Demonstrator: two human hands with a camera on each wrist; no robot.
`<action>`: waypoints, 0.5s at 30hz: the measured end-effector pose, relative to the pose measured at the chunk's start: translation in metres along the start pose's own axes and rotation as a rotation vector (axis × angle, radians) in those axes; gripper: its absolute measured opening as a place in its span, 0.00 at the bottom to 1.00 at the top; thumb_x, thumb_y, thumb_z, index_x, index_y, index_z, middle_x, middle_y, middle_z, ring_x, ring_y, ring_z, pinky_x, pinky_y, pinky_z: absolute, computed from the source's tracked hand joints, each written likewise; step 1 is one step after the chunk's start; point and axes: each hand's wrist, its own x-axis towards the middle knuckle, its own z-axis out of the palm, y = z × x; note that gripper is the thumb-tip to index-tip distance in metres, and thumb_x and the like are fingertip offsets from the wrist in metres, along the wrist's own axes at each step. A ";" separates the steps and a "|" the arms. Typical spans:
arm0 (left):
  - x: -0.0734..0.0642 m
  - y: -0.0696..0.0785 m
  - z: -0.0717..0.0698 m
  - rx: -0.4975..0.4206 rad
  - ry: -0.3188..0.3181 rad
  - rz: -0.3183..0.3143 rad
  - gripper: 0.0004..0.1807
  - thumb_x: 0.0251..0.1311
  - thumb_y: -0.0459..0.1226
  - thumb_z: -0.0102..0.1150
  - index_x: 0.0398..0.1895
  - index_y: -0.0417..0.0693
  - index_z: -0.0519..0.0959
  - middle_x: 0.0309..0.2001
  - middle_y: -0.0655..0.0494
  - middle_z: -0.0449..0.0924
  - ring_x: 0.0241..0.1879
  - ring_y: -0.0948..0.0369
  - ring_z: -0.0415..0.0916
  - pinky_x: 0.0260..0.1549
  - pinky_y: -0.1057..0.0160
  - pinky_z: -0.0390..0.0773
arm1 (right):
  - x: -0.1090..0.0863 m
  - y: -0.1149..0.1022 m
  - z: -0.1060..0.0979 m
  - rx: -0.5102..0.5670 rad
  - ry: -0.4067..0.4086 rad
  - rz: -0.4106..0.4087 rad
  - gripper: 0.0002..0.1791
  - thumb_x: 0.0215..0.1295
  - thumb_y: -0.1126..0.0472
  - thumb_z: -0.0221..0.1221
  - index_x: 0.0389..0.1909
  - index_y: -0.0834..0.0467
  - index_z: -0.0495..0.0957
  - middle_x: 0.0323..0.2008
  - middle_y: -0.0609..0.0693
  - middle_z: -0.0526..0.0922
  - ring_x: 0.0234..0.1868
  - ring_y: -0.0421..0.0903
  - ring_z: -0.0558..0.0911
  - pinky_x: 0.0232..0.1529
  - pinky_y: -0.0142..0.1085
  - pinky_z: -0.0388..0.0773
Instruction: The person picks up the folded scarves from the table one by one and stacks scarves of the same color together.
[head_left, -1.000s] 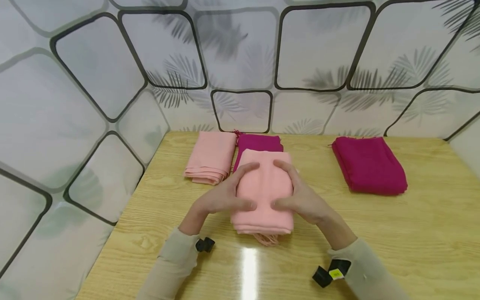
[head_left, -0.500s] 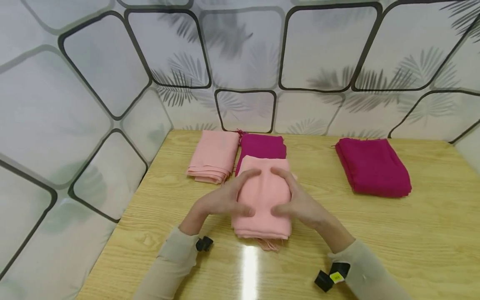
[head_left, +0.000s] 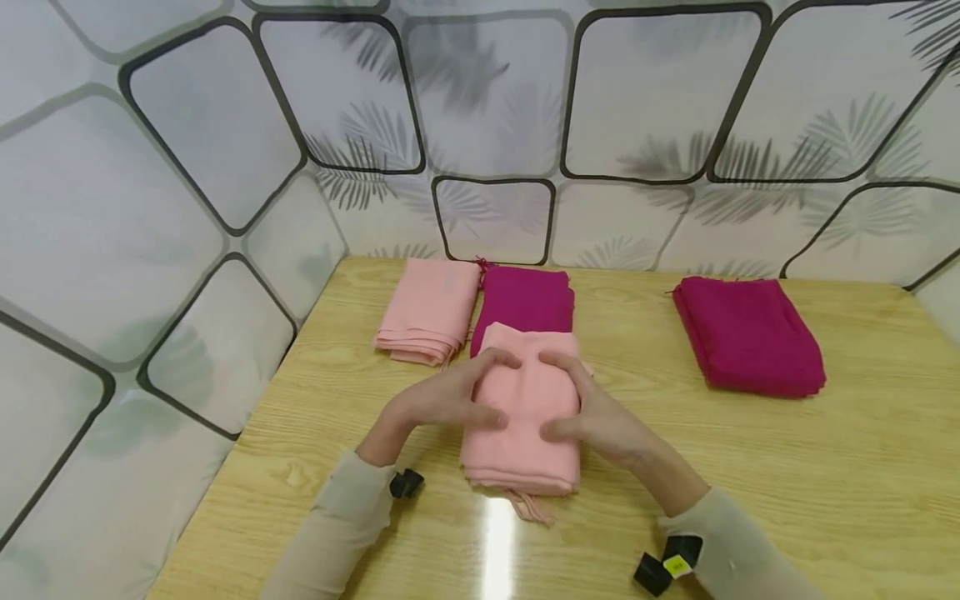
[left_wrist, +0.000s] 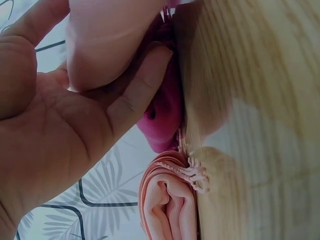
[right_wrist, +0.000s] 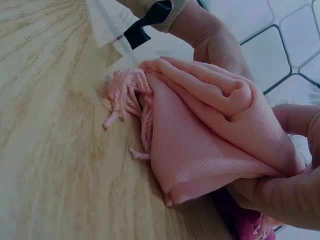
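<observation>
A folded pink scarf (head_left: 525, 417) with a twisted fringe (right_wrist: 127, 97) is held from both sides, low over the table. My left hand (head_left: 446, 400) grips its left side, with the thumb on top and fingers reaching underneath in the left wrist view. On the other side my right hand (head_left: 611, 421) grips the scarf likewise, thumb above and a finger (right_wrist: 250, 192) below. Just behind it lies a folded magenta scarf (head_left: 528, 296), its near end covered by the pink one. Whether the held scarf's underside touches the wood cannot be told.
Another folded pink scarf (head_left: 431, 304) lies at the back left, beside the magenta one. A second folded magenta scarf (head_left: 750, 337) lies at the right. The wooden table (head_left: 810, 492) meets a patterned fabric wall (head_left: 495, 100) at the back and left.
Both hands have brought the held pink scarf slightly toward the table's front, so more of the magenta scarf behind it shows. The other scarves stay in place.
</observation>
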 end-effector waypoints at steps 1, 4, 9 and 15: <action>0.000 0.000 0.000 0.003 -0.007 0.000 0.35 0.60 0.41 0.67 0.68 0.54 0.62 0.60 0.53 0.70 0.55 0.59 0.69 0.57 0.59 0.70 | 0.000 0.001 0.001 0.012 -0.005 0.004 0.51 0.53 0.71 0.67 0.74 0.48 0.51 0.69 0.60 0.50 0.63 0.58 0.61 0.54 0.39 0.72; -0.001 0.001 0.000 0.017 -0.020 -0.001 0.35 0.60 0.41 0.67 0.68 0.53 0.62 0.59 0.52 0.70 0.54 0.59 0.70 0.56 0.58 0.71 | 0.001 0.003 0.002 0.020 -0.004 0.010 0.50 0.53 0.71 0.67 0.74 0.49 0.51 0.69 0.60 0.49 0.63 0.58 0.60 0.53 0.39 0.73; 0.000 0.000 0.000 0.027 -0.027 -0.012 0.36 0.59 0.39 0.67 0.68 0.50 0.61 0.60 0.51 0.69 0.55 0.58 0.69 0.57 0.58 0.70 | 0.005 0.006 0.003 0.026 0.002 0.035 0.50 0.53 0.71 0.66 0.74 0.49 0.51 0.69 0.59 0.50 0.63 0.59 0.61 0.52 0.39 0.73; 0.005 -0.004 0.002 -0.017 -0.028 0.000 0.39 0.58 0.38 0.66 0.71 0.46 0.58 0.64 0.47 0.66 0.57 0.56 0.66 0.58 0.56 0.69 | 0.011 0.008 0.001 0.064 0.010 0.063 0.50 0.53 0.71 0.65 0.74 0.50 0.49 0.68 0.61 0.51 0.62 0.59 0.62 0.50 0.39 0.75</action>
